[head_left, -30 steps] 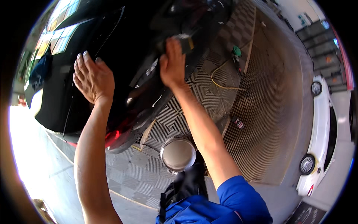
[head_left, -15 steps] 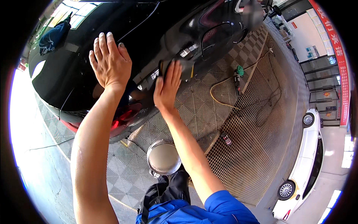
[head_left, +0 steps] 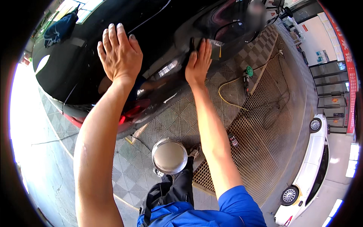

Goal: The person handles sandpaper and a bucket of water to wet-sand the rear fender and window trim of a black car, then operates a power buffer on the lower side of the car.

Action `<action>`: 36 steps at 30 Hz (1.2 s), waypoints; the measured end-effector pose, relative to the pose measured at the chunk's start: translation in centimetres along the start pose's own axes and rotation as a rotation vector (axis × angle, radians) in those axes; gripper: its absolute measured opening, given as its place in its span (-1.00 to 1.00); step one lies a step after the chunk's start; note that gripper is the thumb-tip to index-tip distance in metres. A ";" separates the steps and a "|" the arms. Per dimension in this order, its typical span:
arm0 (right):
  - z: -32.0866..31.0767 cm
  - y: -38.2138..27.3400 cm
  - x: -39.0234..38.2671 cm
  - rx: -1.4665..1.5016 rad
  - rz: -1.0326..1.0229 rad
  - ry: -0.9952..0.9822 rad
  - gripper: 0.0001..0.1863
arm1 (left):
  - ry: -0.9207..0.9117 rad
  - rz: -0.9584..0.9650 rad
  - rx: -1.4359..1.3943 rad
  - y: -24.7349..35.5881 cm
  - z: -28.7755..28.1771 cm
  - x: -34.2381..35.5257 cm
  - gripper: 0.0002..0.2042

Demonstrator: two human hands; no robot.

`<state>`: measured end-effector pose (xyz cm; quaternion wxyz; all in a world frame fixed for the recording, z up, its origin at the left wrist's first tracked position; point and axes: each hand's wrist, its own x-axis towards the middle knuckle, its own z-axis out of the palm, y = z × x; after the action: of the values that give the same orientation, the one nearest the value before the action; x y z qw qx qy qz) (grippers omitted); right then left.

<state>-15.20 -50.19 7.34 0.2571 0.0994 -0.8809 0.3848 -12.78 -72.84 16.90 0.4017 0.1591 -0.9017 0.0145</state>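
Grey patterned tiles (head_left: 170, 121) adjoin brown floor grating (head_left: 261, 147), with white glare (head_left: 28, 121) left and a red banner (head_left: 351, 83) right.

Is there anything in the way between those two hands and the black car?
Nothing visible stands between the left hand and the black car. At the right hand, I can't say: its palm side is hidden, and the dark patch beside its fingers could be a reflection or something underneath.

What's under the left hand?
The black car shows all around the left hand. The patch directly beneath is covered, so I cannot see what is there or whether the hand touches the car.
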 end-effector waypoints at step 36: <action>1.1 -2.0 -4.2 -0.037 -0.037 -0.122 -0.31 | 0.006 -0.005 0.041 -0.9 0.3 -0.1 -0.54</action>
<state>-11.34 -52.44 5.76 0.2120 0.1342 -0.8999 0.3568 -12.66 -73.75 16.55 0.4012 0.1695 -0.8996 0.0324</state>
